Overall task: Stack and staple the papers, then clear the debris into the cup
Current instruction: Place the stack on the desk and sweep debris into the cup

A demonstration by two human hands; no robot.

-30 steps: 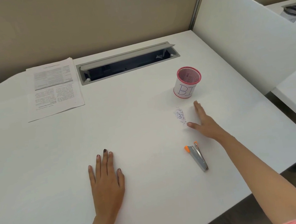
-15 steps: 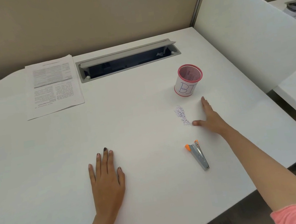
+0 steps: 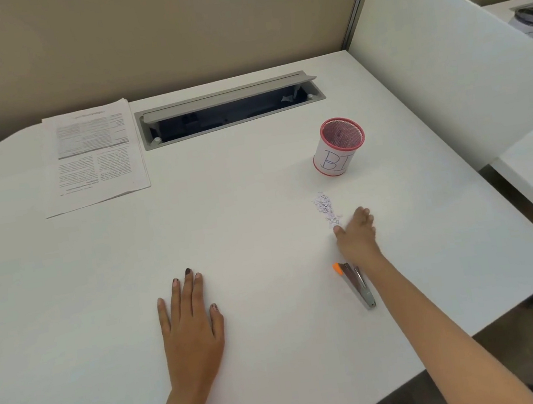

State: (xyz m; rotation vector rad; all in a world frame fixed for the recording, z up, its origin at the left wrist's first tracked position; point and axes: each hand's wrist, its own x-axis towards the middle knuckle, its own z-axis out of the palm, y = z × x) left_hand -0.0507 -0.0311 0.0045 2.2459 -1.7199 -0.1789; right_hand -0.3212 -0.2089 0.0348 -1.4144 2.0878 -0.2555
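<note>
Right hand [image 3: 355,234]: drawn back beside debris [image 3: 324,208], fingers blurred, grip cannot tell. Left hand [image 3: 188,317]: fingers flat on counter [image 3: 67,296]. Sweep to cup [image 3: 337,158] pending.

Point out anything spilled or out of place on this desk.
A small heap of paper scraps lies loose on the desk, just short of the red-rimmed cup rather than in it. The right hand is at its near end.

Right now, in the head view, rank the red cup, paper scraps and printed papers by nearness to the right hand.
1. Paper scraps, at the thumb of the right hand.
2. Red cup, beyond the scraps.
3. Printed papers, far left.
</note>
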